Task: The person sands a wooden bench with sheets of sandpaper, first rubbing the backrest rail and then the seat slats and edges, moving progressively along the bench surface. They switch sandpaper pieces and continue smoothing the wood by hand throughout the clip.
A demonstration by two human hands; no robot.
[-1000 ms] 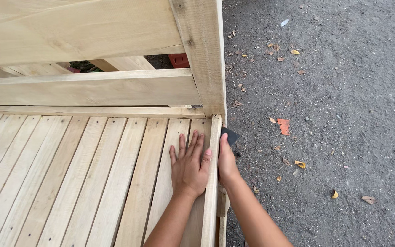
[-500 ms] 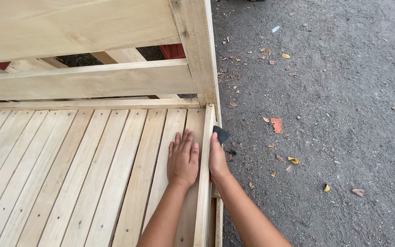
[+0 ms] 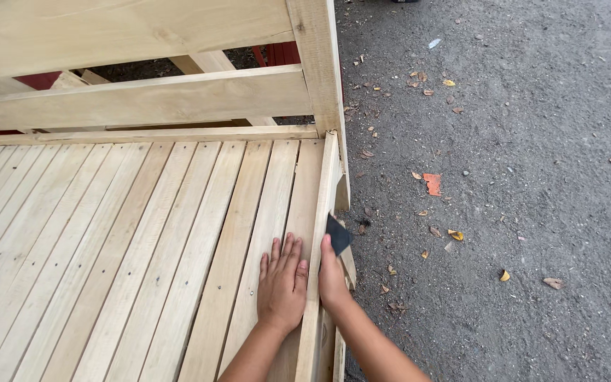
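My left hand [image 3: 282, 284] lies flat, open, steadying the slats [image 3: 143, 247]; my right hand [image 3: 332, 277] pinches dark sandpaper [image 3: 338, 234] against the rail [image 3: 322, 233].

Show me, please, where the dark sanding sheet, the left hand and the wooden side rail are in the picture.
dark sanding sheet [image 3: 338, 234], head view, on its flat dark face.
left hand [image 3: 282, 284], head view, on the back of the hand.
wooden side rail [image 3: 327, 180], head view, on its bare top edge above the hands.

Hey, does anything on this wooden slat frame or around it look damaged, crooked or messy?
Nothing on the slatted wooden frame looks damaged or crooked. The only mess is dry leaves and an orange scrap scattered on the asphalt ground beside it.
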